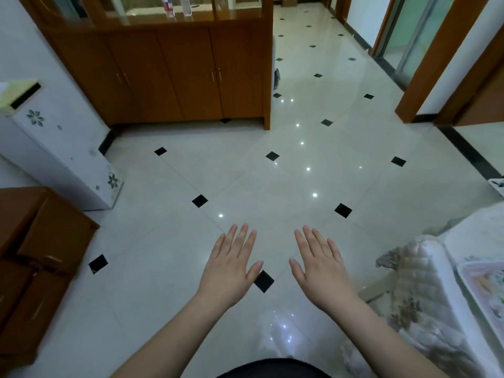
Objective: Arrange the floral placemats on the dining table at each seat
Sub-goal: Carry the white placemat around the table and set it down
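My left hand [230, 266] and my right hand [320, 268] are held out flat, palms down, fingers straight and spread, above the glossy tiled floor. Neither hand holds or touches anything. At the right edge the dining table [450, 241] shows under a pale floral tablecloth that hangs down its near side. A pinkish floral placemat [488, 290] lies on it at the far right, partly cut off by the frame edge. Both hands are well to the left of the table.
A wooden cabinet [174, 77] stands against the far wall. A white floral-printed unit [57, 148] stands at the left, with brown cardboard boxes [35, 255] in front of it. White floor tiles with black diamonds [272, 173] stretch ahead. Doorways open at the upper right.
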A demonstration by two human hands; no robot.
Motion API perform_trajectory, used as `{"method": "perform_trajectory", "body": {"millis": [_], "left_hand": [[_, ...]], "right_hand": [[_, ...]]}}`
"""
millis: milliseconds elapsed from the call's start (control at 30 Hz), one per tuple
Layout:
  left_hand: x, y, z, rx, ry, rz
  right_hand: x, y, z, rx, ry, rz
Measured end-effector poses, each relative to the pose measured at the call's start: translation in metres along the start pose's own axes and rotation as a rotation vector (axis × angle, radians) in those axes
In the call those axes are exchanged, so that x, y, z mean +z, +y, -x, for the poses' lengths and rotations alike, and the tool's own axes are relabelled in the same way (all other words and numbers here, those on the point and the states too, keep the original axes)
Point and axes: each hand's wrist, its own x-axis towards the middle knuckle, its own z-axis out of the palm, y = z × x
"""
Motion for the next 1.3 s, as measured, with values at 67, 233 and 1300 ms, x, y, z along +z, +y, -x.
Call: {"method": "perform_trajectory", "body": {"millis": [67,233,1300], "left_hand": [[0.002,-0.002,-0.02,0.003,0.007,-0.001],[0.012,-0.019,-0.073,0.039,0.02,-0.019],[0.063,-0.012,-0.453,0.398,-0.041,0.023]], "right_hand": [[0.001,0.007,-0.019,0.008,-0.009,-0.011],[0.008,0.015,-0.067,0.035,-0.029,-0.014],[0.013,0.148,-0.308,0.467,-0.008,0.055]]}}
